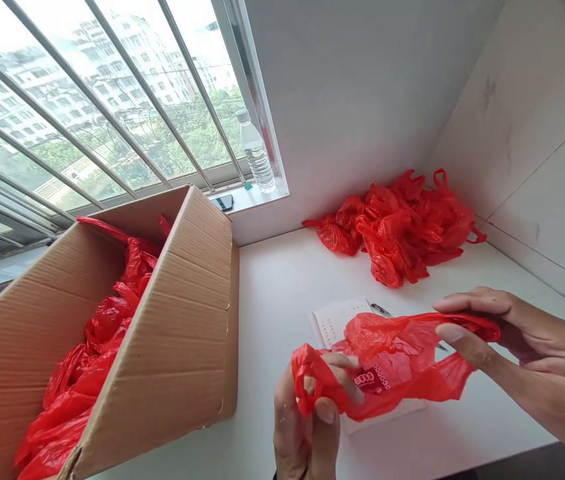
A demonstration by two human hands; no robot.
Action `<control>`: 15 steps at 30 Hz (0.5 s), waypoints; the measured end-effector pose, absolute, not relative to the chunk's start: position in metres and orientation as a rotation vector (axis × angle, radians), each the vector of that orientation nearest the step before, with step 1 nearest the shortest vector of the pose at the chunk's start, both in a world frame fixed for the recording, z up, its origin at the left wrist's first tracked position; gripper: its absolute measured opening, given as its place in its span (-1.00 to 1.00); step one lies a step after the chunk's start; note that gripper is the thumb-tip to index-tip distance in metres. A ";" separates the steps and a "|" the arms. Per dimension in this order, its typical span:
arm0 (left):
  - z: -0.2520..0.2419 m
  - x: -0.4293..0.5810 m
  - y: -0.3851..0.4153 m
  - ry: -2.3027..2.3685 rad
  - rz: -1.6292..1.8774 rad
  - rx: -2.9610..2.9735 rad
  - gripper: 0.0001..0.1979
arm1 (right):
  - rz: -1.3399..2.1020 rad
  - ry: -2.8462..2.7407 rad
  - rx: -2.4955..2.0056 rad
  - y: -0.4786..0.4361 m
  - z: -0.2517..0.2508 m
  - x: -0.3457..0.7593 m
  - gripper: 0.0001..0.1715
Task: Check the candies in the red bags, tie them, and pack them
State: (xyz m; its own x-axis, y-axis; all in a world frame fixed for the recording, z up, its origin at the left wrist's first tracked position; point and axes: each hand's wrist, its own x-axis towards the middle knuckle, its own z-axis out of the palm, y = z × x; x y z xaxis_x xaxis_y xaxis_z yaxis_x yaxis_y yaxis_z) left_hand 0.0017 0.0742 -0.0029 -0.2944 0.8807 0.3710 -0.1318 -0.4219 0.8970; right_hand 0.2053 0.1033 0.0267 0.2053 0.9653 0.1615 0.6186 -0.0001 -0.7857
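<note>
The left hand (319,440) and right hand (552,370) are each gripping a red bag (407,340), which is partly hiding a notebook (329,327); a cardboard box (177,340) is standing leftward, and piled bags (399,230) are lying behind.

Count, by kind. Hands: 2, one left hand (292,427), one right hand (532,373). Held red bag (402,377): 1. Heap of red bags (397,230) on the tabletop (272,333): 1; bags within overlap, number not resolvable. Cardboard box (177,333): 1. Red bags in the box (107,327): several, exact number not resolvable. White notepad (331,327): 1. Pen (380,309): at least 1. Clear bottle (258,157): 1. Phone (223,203): 1. Small green item (248,187): 1.
</note>
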 end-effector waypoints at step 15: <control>-0.003 -0.008 0.097 1.186 1.227 0.749 -0.61 | 0.716 -2.081 -1.067 0.125 0.031 0.199 -0.62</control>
